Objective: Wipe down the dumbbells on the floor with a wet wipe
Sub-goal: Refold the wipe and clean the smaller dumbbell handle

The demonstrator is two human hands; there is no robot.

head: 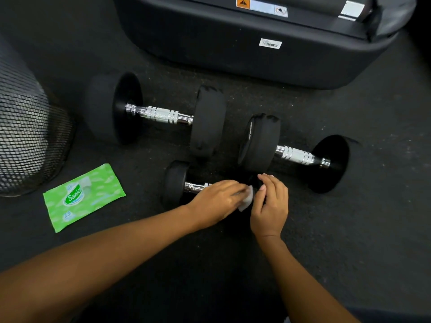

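Both arms reach forward; left hand (217, 201) lies flat, right hand (270, 206) curled beside it.

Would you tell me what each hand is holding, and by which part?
The right hand grips the small dumbbell by its right-end weight. The left hand presses the wet wipe under its fingertips onto the handle's right end.
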